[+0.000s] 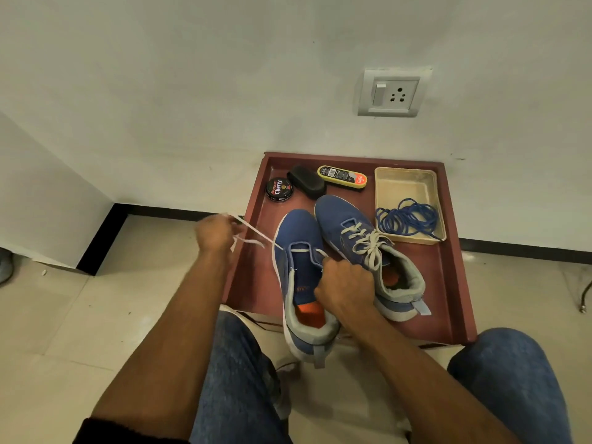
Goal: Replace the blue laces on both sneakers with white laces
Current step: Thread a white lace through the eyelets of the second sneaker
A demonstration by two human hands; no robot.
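Two blue sneakers lie on a dark red tray (448, 283). The right sneaker (339, 219) is laced and tied with a white lace. The left sneaker (298, 232) has a white lace (256, 233) through its lowest eyelets only. My left hand (213, 230) pinches that lace's end and holds it stretched out to the left of the shoe. My right hand (344, 288) grips the left sneaker at its tongue and right eyelet side. The removed blue laces (407, 219) lie coiled in a beige plastic tub (403, 181) at the tray's right.
At the tray's back stand a round shoe polish tin (279, 189), a black sponge applicator (306, 185) and a yellow-rimmed shoe brush case (342, 177). A wall with a socket plate (391, 92) rises behind. My knees in jeans (512, 379) flank the tray's front edge.
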